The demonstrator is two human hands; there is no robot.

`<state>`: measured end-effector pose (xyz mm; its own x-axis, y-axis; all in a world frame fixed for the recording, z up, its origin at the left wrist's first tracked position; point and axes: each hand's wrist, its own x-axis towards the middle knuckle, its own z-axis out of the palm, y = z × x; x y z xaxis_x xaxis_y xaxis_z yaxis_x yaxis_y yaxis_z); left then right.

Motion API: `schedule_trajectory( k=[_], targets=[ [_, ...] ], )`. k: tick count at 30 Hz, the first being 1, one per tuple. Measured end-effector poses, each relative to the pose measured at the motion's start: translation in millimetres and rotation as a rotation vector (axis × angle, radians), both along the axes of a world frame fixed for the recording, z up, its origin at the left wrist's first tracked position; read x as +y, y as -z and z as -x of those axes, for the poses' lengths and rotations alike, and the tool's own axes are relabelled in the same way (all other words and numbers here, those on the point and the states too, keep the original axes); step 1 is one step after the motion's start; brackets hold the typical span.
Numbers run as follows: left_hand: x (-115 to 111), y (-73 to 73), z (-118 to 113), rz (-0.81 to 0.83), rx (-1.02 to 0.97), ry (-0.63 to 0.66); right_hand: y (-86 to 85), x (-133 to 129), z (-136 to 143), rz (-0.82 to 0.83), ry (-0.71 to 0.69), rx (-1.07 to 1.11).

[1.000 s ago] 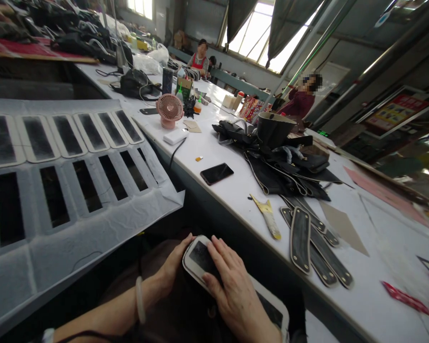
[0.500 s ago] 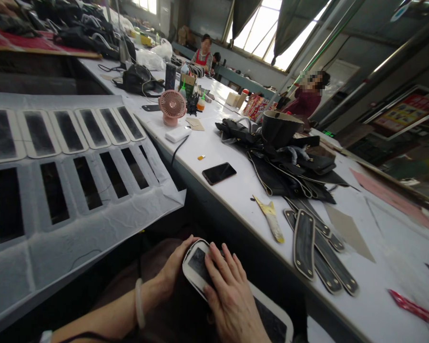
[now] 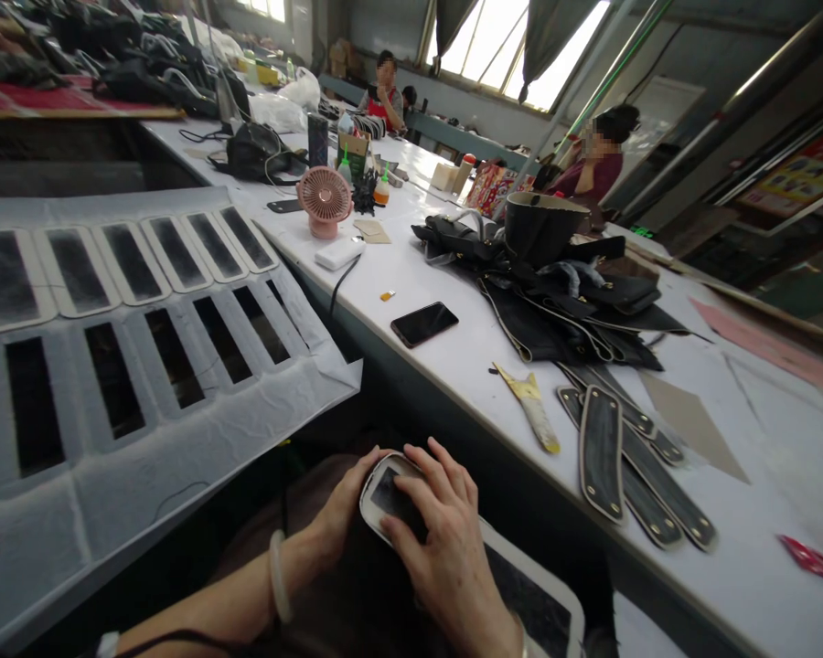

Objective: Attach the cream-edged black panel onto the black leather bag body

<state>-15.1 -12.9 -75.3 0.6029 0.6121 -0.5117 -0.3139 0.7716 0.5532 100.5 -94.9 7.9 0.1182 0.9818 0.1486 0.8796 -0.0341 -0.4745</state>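
In my lap lies a dark panel with a cream border and rounded corners (image 3: 541, 594). My left hand (image 3: 347, 503) is closed round its far left edge, fingers partly hidden beneath. My right hand (image 3: 445, 525) presses on top, its thumb and one finger on the dark middle and the other fingers bent over the far edge. A dark layer shows along the rim at the far end. My right hand covers the panel's middle, so I cannot tell whether it is one piece or two.
Similar cream-bordered panels (image 3: 133, 260) lie on a grey sheet (image 3: 198, 457) at left. The white table (image 3: 480, 402) holds a phone (image 3: 425, 324), a yellow-taped blade (image 3: 531, 407), black strips with studs (image 3: 602, 454), black bag parts (image 3: 555, 315) and a pink fan (image 3: 325, 196). Two people sit beyond.
My right hand's fingers have bent and shifted toward the panel's far edge, the thumb moving up onto its surface. My left hand keeps its grip. The view has turned slightly.
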Motion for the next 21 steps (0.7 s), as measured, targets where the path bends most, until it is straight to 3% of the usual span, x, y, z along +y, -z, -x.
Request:
schedule_trajectory(
  k=[7,12,21],
  targets=[
    [0.3,5.3,0.2,0.009,0.018,-0.016,2.4,4.3,0.5,0.044,0.004,0.013],
    [2.3,0.4,0.3,0.019,0.047,0.006,0.2,-3.3,2.3,0.004,-0.019,-0.056],
    [6.3,-1.0,5.7,0.013,0.019,0.078,-6.1,0.1,5.8,0.094,-0.041,-0.076]
  ],
)
